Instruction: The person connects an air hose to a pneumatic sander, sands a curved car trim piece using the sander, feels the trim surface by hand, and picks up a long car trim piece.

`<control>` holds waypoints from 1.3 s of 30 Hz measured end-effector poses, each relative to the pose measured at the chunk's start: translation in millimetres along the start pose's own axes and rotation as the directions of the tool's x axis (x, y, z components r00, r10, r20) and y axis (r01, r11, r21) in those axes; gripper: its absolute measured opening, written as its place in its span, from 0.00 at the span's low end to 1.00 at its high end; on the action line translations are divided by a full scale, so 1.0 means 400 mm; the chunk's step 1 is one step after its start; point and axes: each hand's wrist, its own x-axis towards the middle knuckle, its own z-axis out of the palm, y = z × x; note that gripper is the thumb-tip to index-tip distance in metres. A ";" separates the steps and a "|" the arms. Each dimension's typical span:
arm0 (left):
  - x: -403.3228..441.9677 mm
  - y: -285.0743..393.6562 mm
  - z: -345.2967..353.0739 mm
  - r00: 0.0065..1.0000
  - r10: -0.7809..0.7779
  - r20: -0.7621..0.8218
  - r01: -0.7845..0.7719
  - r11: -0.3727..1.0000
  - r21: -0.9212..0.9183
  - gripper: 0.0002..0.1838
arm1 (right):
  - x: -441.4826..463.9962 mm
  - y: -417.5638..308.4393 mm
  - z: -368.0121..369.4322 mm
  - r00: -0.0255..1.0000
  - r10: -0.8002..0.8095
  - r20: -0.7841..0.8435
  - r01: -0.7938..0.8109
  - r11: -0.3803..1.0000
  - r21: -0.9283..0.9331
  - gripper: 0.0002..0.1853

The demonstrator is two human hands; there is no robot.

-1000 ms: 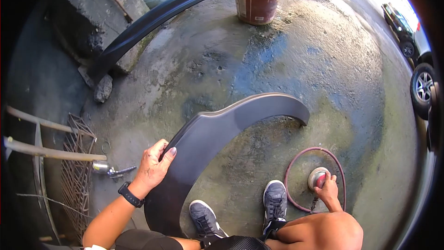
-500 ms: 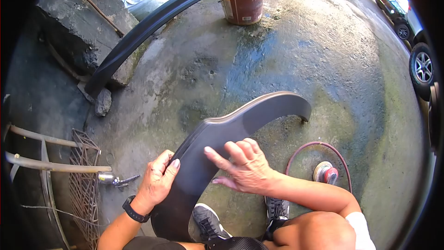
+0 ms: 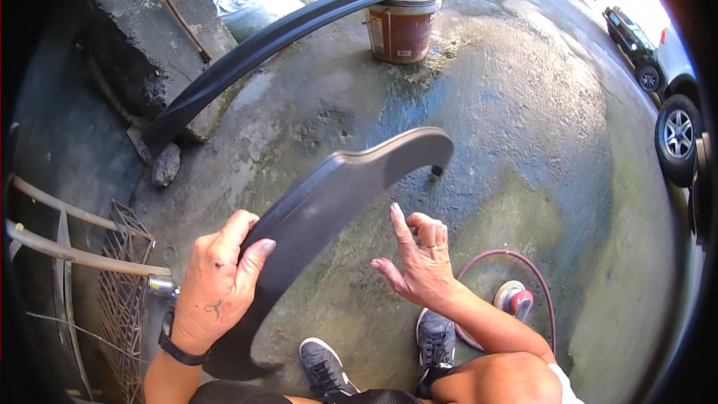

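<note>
My left hand [image 3: 217, 284], with a black watch on its wrist, grips the near left edge of a dark grey, curved fender flare [image 3: 321, 209], thumb on the broad face. The flare is held up at a slant, its hooked far end over the wet concrete. To the right of it my right hand [image 3: 422, 254] is raised, apart from the flare, holding nothing. Its index finger and thumb are stretched out; the other fingers are partly bent. Below on the floor lies a round red sander [image 3: 516, 299] with a reddish hose [image 3: 550, 292].
A second long, dark flare [image 3: 299, 26] rests across a brown bucket [image 3: 400, 34] and a concrete block [image 3: 149, 22]. Metal frames [image 3: 90, 258] and a silver spray gun [image 3: 161, 285] are at left, white sacks [image 3: 258, 7] behind, parked vehicles [image 3: 677, 67] at right.
The flare has tilted up and shifted left, with my left hand rising and turning. My right hand has come off its face and moved right, more upright.
</note>
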 end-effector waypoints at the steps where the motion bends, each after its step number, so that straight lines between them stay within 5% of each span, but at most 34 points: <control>1: -0.001 0.006 -0.007 0.998 0.037 -0.041 -0.034 0.997 0.062 0.08 | -0.014 0.001 0.007 0.999 0.031 0.014 -0.031 0.999 0.037 0.53; 10: 0.020 -0.057 0.002 0.951 0.216 -0.223 -0.147 0.946 0.290 0.09 | -0.181 0.009 0.106 0.947 0.014 0.321 -0.061 0.989 0.137 0.50; 11: 0.022 -0.052 -0.010 0.978 0.114 -0.175 -0.072 0.970 0.232 0.10 | -0.202 0.011 0.119 0.943 0.004 0.332 -0.063 0.984 0.166 0.50; 14: 0.030 -0.065 -0.012 0.972 0.125 -0.200 -0.085 0.977 0.197 0.10 | -0.215 0.001 0.119 0.920 -0.001 0.393 -0.081 0.978 0.190 0.50; 18: 0.033 -0.081 -0.008 0.958 0.189 -0.217 -0.134 0.960 0.246 0.10 | -0.155 -0.019 0.091 0.951 -0.075 0.300 0.039 0.991 0.125 0.51; 21: 0.034 -0.072 -0.017 0.979 0.120 -0.165 -0.081 0.971 0.226 0.11 | -0.024 -0.055 0.037 0.948 -0.275 0.160 0.261 0.960 0.106 0.51; 28: 0.014 -0.053 -0.013 0.971 0.219 -0.101 -0.203 0.968 0.144 0.07 | 0.187 -0.176 0.045 0.776 -0.629 -0.046 0.628 0.766 0.135 0.49; 32: -0.019 -0.023 -0.024 0.992 0.123 -0.039 -0.121 0.992 0.042 0.07 | 0.206 -0.132 0.070 0.753 -0.641 -0.150 0.649 0.761 0.010 0.48; 39: -0.010 -0.049 -0.006 0.996 0.054 0.066 -0.055 0.998 0.016 0.08 | 0.162 -0.008 0.082 0.926 -0.337 -0.168 0.335 0.941 -0.040 0.50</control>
